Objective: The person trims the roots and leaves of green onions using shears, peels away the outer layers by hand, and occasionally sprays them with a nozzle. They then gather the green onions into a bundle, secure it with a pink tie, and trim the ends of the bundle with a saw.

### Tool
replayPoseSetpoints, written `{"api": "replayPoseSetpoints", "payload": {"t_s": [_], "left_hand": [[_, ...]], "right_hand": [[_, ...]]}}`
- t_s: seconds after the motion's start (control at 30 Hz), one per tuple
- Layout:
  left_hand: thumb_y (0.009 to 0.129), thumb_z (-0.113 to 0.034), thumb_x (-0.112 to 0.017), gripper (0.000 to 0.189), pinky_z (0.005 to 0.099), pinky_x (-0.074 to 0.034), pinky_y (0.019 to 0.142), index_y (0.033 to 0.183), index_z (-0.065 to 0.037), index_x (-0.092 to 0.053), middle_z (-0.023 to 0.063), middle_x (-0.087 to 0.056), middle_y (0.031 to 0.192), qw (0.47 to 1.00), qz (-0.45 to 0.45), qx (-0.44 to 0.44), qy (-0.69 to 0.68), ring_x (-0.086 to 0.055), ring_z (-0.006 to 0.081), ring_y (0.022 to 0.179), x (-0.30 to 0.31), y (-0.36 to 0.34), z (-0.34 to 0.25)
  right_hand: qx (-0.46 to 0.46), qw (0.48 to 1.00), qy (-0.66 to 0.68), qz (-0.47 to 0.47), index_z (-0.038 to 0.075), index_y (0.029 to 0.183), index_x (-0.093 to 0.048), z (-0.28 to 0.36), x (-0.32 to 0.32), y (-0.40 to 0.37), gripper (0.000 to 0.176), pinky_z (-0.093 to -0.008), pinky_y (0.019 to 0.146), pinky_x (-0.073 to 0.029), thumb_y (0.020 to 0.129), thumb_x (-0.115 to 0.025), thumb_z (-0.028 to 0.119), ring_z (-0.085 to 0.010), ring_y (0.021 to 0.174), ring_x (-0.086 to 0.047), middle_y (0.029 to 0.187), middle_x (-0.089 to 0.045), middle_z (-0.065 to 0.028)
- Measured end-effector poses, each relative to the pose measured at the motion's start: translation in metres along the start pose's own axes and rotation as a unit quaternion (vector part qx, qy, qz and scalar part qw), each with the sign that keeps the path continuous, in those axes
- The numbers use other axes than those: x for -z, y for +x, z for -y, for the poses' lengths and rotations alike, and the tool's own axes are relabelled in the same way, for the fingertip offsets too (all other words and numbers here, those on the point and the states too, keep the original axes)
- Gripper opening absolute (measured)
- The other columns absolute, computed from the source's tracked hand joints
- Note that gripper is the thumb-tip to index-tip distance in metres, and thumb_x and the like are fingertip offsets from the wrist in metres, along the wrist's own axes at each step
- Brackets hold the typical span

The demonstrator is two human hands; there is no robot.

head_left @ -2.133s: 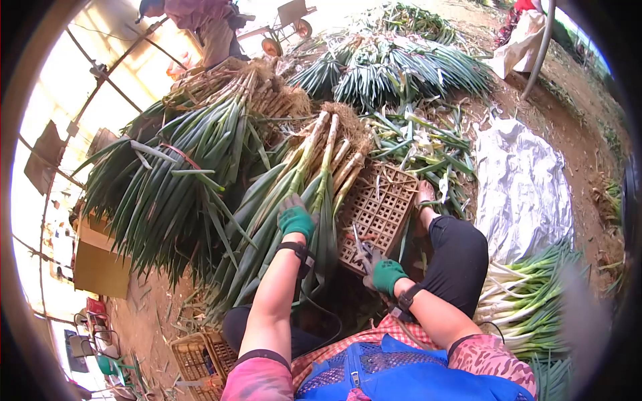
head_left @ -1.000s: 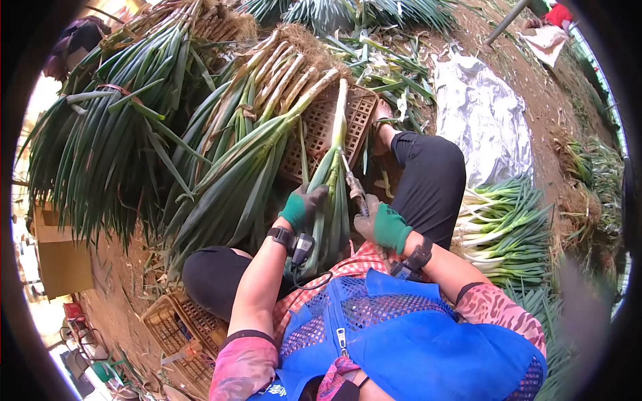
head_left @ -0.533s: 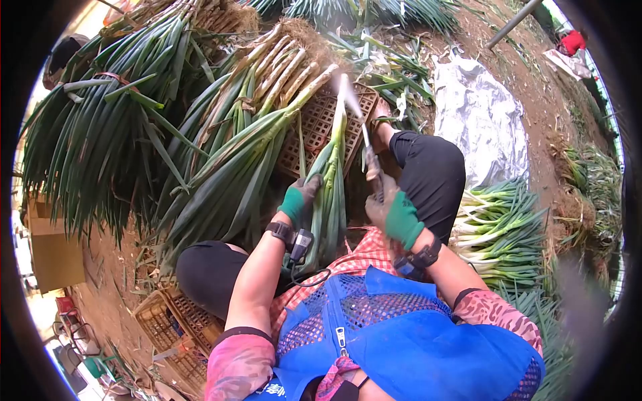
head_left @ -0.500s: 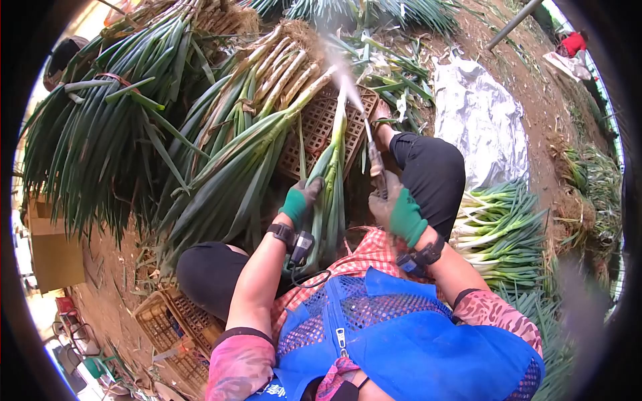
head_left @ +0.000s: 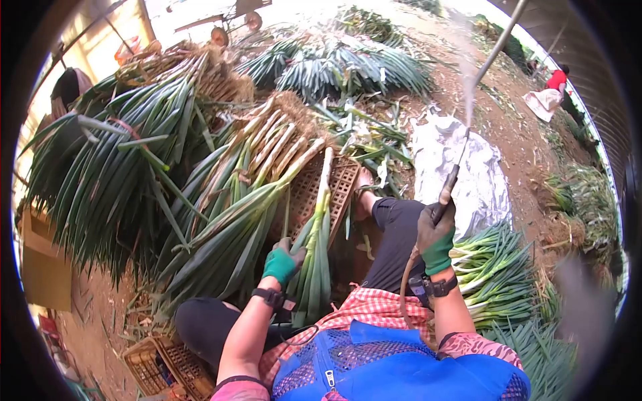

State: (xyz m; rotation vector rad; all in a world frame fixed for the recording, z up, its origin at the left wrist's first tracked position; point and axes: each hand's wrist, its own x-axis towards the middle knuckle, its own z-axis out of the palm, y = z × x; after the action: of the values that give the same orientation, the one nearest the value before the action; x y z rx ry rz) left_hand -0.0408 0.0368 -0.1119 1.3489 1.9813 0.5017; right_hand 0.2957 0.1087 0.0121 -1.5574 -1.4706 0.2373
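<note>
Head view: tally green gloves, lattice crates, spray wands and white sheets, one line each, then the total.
Green gloves: 2, left hand gripping scallions, right hand gripping the spray wand
Lattice crates: 2, one under the scallions, one lower left
Spray wands: 1
White sheets: 1
Total: 6

Bare brown dirt floor [head_left: 518, 130]. Carries a heap of muddy green onions [head_left: 134, 180] at left and cleaned onions [head_left: 495, 274] at right. Holds between them a lattice crate [head_left: 338, 194], scattered trimmings [head_left: 368, 137] and a crumpled white sheet [head_left: 468, 167]. Second crate [head_left: 160, 364] at lower left.
</note>
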Motion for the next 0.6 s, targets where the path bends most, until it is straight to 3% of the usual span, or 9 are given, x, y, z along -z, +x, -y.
{"api": "replayPoseSetpoints", "payload": {"t_s": [0.03, 0.07, 0.13, 0.17, 0.27, 0.37, 0.47, 0.53, 0.6], "left_hand": [[0.080, -0.045, -0.064, 0.061, 0.0452, -0.048, 0.094, 0.124, -0.002, -0.057, 0.0288, -0.058, 0.121, 1.000, 0.006, -0.022, -0.021, -0.058, 0.0415, 0.111, 0.013, -0.001, -0.007], [0.082, -0.043, -0.065, 0.059, 0.0444, -0.048, 0.094, 0.123, -0.001, -0.058, 0.0270, -0.060, 0.120, 0.998, 0.013, -0.044, -0.043, -0.059, 0.0401, 0.110, 0.027, -0.002, -0.015], [0.084, -0.039, -0.065, 0.053, 0.0421, -0.049, 0.093, 0.119, -0.001, -0.062, 0.0234, -0.063, 0.117, 0.993, 0.025, -0.105, -0.051, -0.061, 0.0369, 0.108, 0.068, -0.016, -0.044], [0.084, -0.038, -0.065, 0.051, 0.0411, -0.049, 0.093, 0.118, 0.000, -0.063, 0.0218, -0.065, 0.114, 0.990, 0.018, -0.135, -0.027, -0.063, 0.0348, 0.107, 0.089, -0.024, -0.056], [0.085, -0.034, -0.065, 0.049, 0.0393, -0.050, 0.091, 0.120, 0.001, -0.061, 0.0218, -0.067, 0.112, 0.991, 0.032, -0.120, -0.047, -0.065, 0.0319, 0.106, 0.133, -0.034, -0.058], [0.085, -0.035, -0.066, 0.051, 0.0397, -0.050, 0.090, 0.119, 0.002, -0.060, 0.0234, -0.067, 0.111, 0.996, -0.024, -0.075, -0.036, -0.064, 0.0342, 0.107, 0.133, -0.007, 0.016], [0.085, -0.040, -0.065, 0.053, 0.0423, -0.050, 0.089, 0.119, -0.001, -0.061, 0.0236, -0.066, 0.112, 0.971, 0.024, 0.046, 0.233, -0.063, 0.0377, 0.106, 0.141, -0.012, 0.017], [0.085, -0.040, -0.066, 0.052, 0.0423, -0.050, 0.089, 0.119, -0.001, -0.061, 0.0226, -0.067, 0.111, 0.994, 0.041, -0.018, 0.099, -0.064, 0.0369, 0.106, 0.134, -0.016, 0.008], [0.086, -0.040, -0.066, 0.050, 0.0421, -0.050, 0.089, 0.119, -0.002, -0.061, 0.0207, -0.067, 0.110, 0.995, 0.084, -0.047, -0.012, -0.064, 0.0353, 0.106, 0.132, -0.023, -0.008]], "right_hand": [[0.024, 0.999, -0.008, -0.047, 0.000, 0.110, -0.050, -0.002, -0.003, 0.003, 0.031, -0.0330, 0.058, -0.045, 0.082, -0.060, 0.006, -0.0170, 0.061, -0.051, 0.071, -0.051, -0.0059], [0.009, 0.999, -0.017, -0.049, 0.002, 0.116, -0.051, -0.010, -0.007, 0.004, 0.034, -0.0453, 0.063, -0.047, 0.084, -0.055, 0.012, -0.0401, 0.066, -0.059, 0.075, -0.058, -0.0214], [0.040, 0.996, -0.027, -0.073, 0.003, 0.118, -0.051, -0.025, -0.018, 0.004, 0.036, -0.0457, 0.064, -0.047, 0.083, -0.055, 0.013, -0.0400, 0.068, -0.060, 0.079, -0.059, -0.0218], [-0.012, 0.998, -0.030, -0.055, 0.004, 0.119, -0.050, -0.015, -0.018, 0.003, 0.037, -0.0455, 0.065, -0.048, 0.083, -0.055, 0.014, -0.0396, 0.069, -0.061, 0.083, -0.060, -0.0218], [-0.061, 0.996, -0.056, -0.028, 0.002, 0.117, -0.050, -0.024, -0.023, 0.006, 0.037, -0.0449, 0.063, -0.047, 0.083, -0.057, 0.015, -0.0385, 0.067, -0.061, 0.080, -0.060, -0.0211], [0.017, 0.992, -0.030, -0.117, 0.002, 0.115, -0.052, -0.032, -0.029, 0.020, 0.035, -0.0450, 0.061, -0.047, 0.083, -0.059, 0.016, -0.0375, 0.064, -0.060, 0.076, -0.060, -0.0196], [-0.045, 0.994, -0.031, -0.095, 0.002, 0.114, -0.053, -0.029, -0.030, 0.030, 0.035, -0.0452, 0.062, -0.047, 0.082, -0.060, 0.016, -0.0373, 0.065, -0.061, 0.075, -0.061, -0.0194], [-0.035, 0.996, -0.035, -0.074, 0.000, 0.114, -0.052, -0.031, -0.037, 0.030, 0.036, -0.0440, 0.064, -0.047, 0.084, -0.059, 0.017, -0.0369, 0.067, -0.060, 0.079, -0.061, -0.0199], [0.044, 0.990, -0.077, -0.108, -0.001, 0.116, -0.051, -0.031, -0.042, 0.030, 0.037, -0.0426, 0.065, -0.047, 0.084, -0.059, 0.018, -0.0352, 0.068, -0.059, 0.083, -0.060, -0.0212]]}}
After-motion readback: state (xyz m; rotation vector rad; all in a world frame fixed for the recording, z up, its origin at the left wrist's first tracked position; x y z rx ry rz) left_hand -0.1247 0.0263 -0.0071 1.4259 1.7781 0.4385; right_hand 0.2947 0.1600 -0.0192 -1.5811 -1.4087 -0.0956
